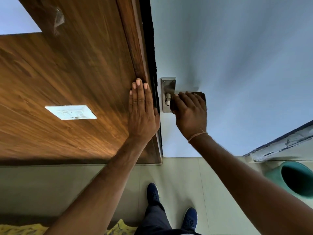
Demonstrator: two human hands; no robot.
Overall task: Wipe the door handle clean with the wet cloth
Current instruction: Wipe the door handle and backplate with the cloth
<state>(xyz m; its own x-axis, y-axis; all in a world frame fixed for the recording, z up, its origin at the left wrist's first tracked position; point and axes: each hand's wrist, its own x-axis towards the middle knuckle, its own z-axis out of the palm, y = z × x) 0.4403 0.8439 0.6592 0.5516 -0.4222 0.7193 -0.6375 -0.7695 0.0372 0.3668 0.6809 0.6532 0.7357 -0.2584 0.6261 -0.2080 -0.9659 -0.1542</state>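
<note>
Nearest, blue shoes (pixel 171 207) are standing; left hand (pixel 142 111) is lying flat on wood, right hand (pixel 189 112) is pressing the cloth (pixel 201 96) around the door handle (pixel 167 97), mid-wipe; rubbing the backplate probably comes next.

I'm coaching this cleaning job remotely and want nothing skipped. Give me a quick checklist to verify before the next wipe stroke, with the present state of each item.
1. Cloth in the right hand: ok.
2. Cloth pressed over the handle lever: ok, the lever is covered.
3. Left hand flat on the wooden panel, bracing: ok.
4. Handle plate wiped: cannot tell.
5. Cloth wet: cannot tell.
6. Feet clear of the bucket: ok.
</note>
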